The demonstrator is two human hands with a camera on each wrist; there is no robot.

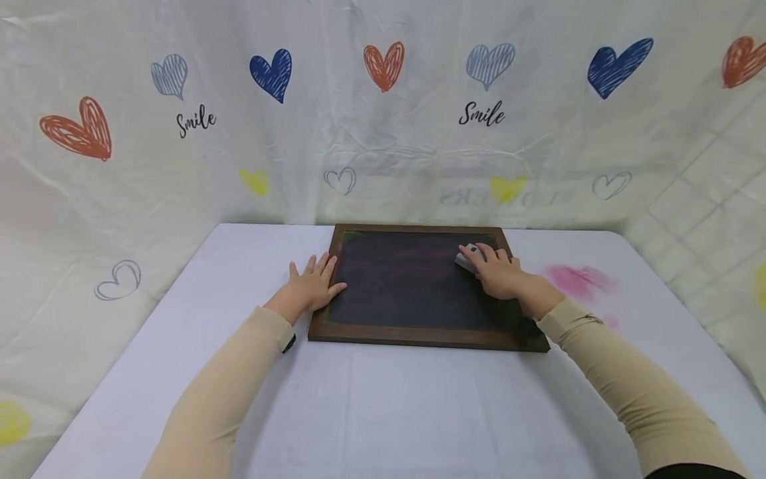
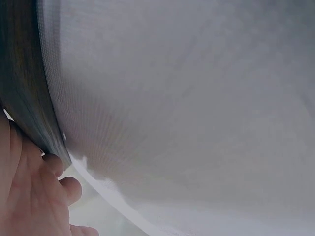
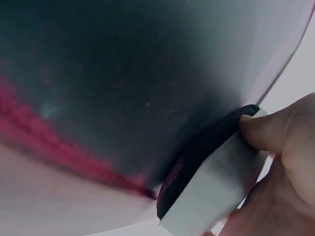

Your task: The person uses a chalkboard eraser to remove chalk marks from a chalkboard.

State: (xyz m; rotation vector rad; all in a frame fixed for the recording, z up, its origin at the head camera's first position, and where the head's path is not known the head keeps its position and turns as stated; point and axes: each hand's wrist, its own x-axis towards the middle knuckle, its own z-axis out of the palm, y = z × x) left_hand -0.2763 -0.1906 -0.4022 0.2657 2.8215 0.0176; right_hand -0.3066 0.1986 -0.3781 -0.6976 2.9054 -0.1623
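Observation:
A chalkboard [image 1: 401, 286] with a brown wooden frame lies on the white-covered table, its dark surface showing faint purple smears. My left hand [image 1: 311, 287] rests on the frame's left side with fingers spread, and the left wrist view shows the frame [image 2: 22, 73] beside the fingers. Over the right part of the board, my right hand [image 1: 501, 274] grips a chalkboard eraser [image 1: 465, 263]. Close up in the right wrist view, the eraser [image 3: 211, 189] has a whitish body and a dark felt face turned to the board. A pink streak [image 3: 59, 150] shows near it there.
Pink powder smudges [image 1: 577, 281] mark the tablecloth [image 1: 413, 406] to the right of the board. Behind the table hangs a pale curtain [image 1: 383, 133] printed with hearts and lettering.

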